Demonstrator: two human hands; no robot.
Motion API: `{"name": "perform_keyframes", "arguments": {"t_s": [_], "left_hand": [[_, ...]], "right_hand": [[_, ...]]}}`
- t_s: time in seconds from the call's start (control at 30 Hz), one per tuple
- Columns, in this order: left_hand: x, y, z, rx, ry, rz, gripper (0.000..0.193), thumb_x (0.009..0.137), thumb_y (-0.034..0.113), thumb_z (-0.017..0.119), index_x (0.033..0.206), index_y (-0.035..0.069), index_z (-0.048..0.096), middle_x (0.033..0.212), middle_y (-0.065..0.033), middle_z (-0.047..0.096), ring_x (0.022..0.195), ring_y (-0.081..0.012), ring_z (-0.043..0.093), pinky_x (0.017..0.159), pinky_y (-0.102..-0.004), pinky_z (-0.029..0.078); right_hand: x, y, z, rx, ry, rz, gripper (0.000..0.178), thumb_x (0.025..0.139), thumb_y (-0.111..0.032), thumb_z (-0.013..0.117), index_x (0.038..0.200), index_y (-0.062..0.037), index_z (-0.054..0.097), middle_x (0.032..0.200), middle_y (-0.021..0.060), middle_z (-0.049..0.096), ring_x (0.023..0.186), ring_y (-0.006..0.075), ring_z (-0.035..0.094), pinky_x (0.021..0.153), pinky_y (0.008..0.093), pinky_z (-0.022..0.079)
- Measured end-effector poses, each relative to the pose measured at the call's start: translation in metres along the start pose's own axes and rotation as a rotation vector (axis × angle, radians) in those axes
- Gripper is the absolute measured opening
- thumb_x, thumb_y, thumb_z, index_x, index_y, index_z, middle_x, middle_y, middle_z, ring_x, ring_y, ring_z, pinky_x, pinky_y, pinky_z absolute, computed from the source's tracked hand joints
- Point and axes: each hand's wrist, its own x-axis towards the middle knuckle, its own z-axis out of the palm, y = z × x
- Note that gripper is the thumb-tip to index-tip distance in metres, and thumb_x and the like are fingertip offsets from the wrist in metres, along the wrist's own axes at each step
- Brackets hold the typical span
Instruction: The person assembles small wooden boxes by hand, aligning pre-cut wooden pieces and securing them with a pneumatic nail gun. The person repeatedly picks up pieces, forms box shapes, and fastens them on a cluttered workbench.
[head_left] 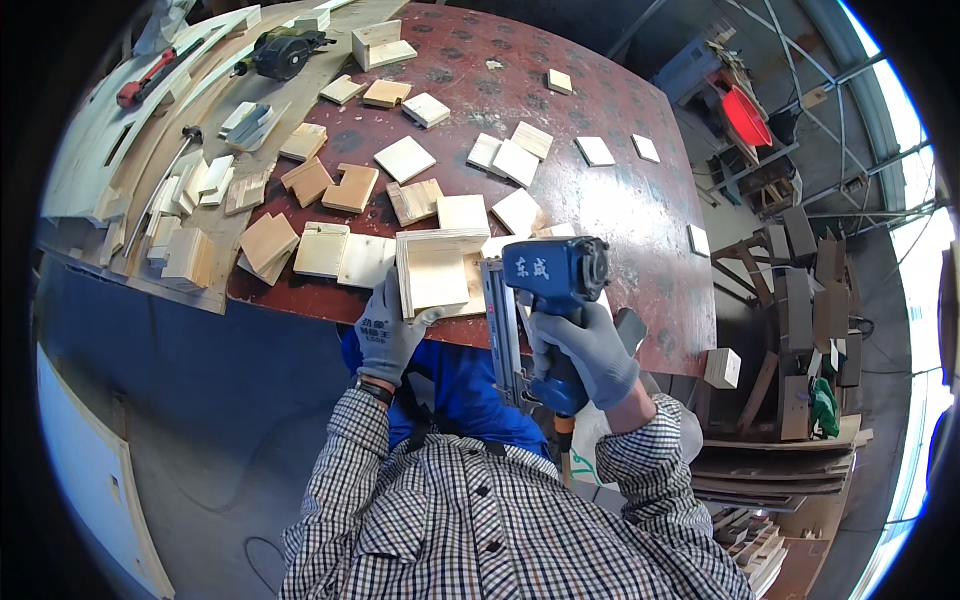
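Note:
In my gloved right hand [590, 355] is a blue nail gun [548, 275], its handle wrapped by my fingers. The gun's long metal magazine [506, 335] hangs down beside a small open wooden box [437, 275]. That box stands near the front edge of the table. My gloved left hand [388, 335] grips its left lower corner, with the thumb along the bottom edge. Loose square wooden blocks [462, 213] lie just behind the box, and a pale board [366, 262] lies to its left. The gun's nose is hard to make out against the box.
The dark red table [610, 210] carries several scattered wood pieces [405, 158]. On the plywood at left are a circular saw [285, 52], a red tool [146, 78], a hammer [190, 133] and stacked blocks [188, 255]. A block [722, 368] sits at the right corner; scrap timber [800, 300] stands beyond.

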Motion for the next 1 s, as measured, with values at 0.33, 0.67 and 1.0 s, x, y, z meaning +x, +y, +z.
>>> {"name": "perform_keyframes", "arguments": {"t_s": [0.33, 0.67, 1.0], "left_hand": [[-0.004, 0.001, 0.004, 0.035, -0.044, -0.067, 0.102, 0.083, 0.065, 0.08, 0.151, -0.002, 0.047, 0.124, -0.0199, 0.067, 0.105, -0.0358, 0.073, 0.082, -0.0439, 0.062], [-0.004, 0.0, 0.003, -0.006, -0.015, -0.021, 0.101, 0.086, 0.068, 0.076, 0.151, -0.004, 0.046, 0.124, -0.0214, 0.066, 0.105, -0.0368, 0.072, 0.082, -0.0446, 0.062], [-0.004, -0.001, 0.004, 0.022, 0.001, -0.014, 0.099, 0.088, 0.071, 0.071, 0.151, -0.002, 0.047, 0.123, -0.0208, 0.066, 0.104, -0.0372, 0.072, 0.08, -0.0438, 0.063]], "right_hand": [[0.073, 0.02, 0.004, -0.158, -0.071, 0.105, 0.02, 0.093, -0.019, 0.074, 0.1, -0.002, 0.067, 0.074, 0.0032, 0.065, 0.057, 0.013, 0.064, 0.055, 0.0274, 0.055], [0.085, 0.021, -0.001, -0.244, -0.058, 0.153, 0.021, 0.091, -0.019, 0.075, 0.101, -0.0012, 0.07, 0.079, 0.0024, 0.067, 0.065, 0.0113, 0.065, 0.062, 0.0268, 0.055], [0.086, 0.021, 0.01, -0.379, -0.065, 0.105, 0.022, 0.093, -0.024, 0.072, 0.098, -0.0029, 0.071, 0.079, 0.0026, 0.067, 0.064, 0.0107, 0.063, 0.064, 0.0285, 0.054]]}}
